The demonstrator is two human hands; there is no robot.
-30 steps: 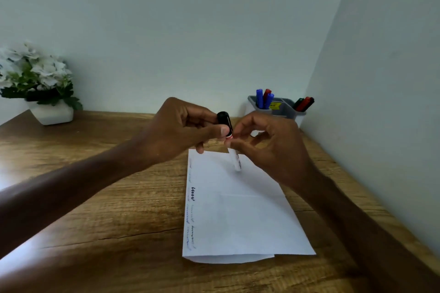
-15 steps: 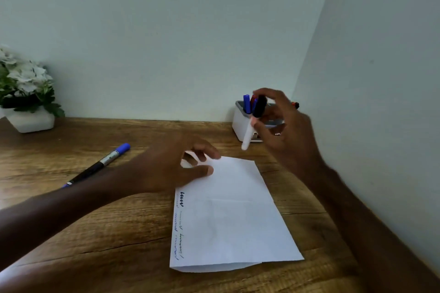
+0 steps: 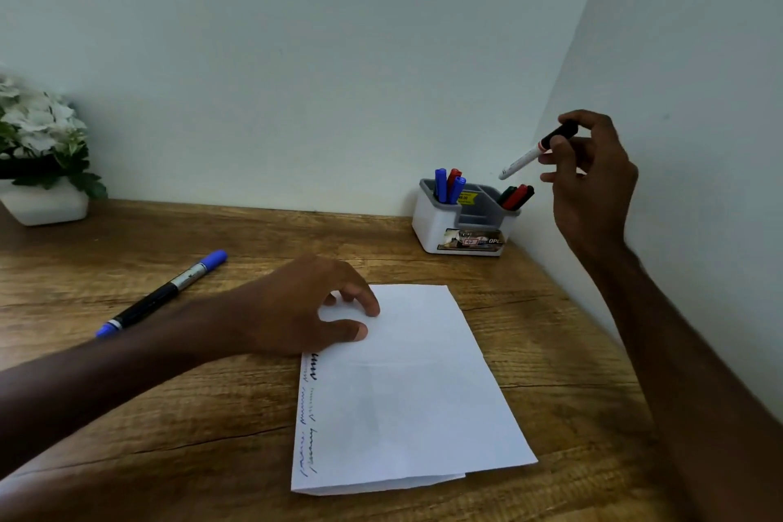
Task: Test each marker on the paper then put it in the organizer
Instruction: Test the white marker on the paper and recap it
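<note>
My right hand (image 3: 593, 178) pinches a white marker with a black cap (image 3: 525, 159), held in the air above and right of the white-and-grey organizer (image 3: 436, 225); the marker's tail points down-left toward it. The organizer in the desk's back right corner holds blue and red markers (image 3: 449, 184) on its left and dark and red ones (image 3: 517, 196) on its right. My left hand (image 3: 305, 309) rests with loosely bent fingers on the top left corner of the folded white paper (image 3: 415, 394), whose left edge carries several scribbles. A blue-capped marker (image 3: 163, 292) lies on the desk to the left.
A white pot of white flowers (image 3: 40, 165) stands at the desk's back left. Walls close in behind and on the right, meeting just behind the organizer. The wooden desk (image 3: 169, 415) runs to the frame's bottom edge.
Both hands held the capped marker over the paper. My left hand let go and settled on the paper's corner, while my right hand carried the marker up and right, above the organizer.
</note>
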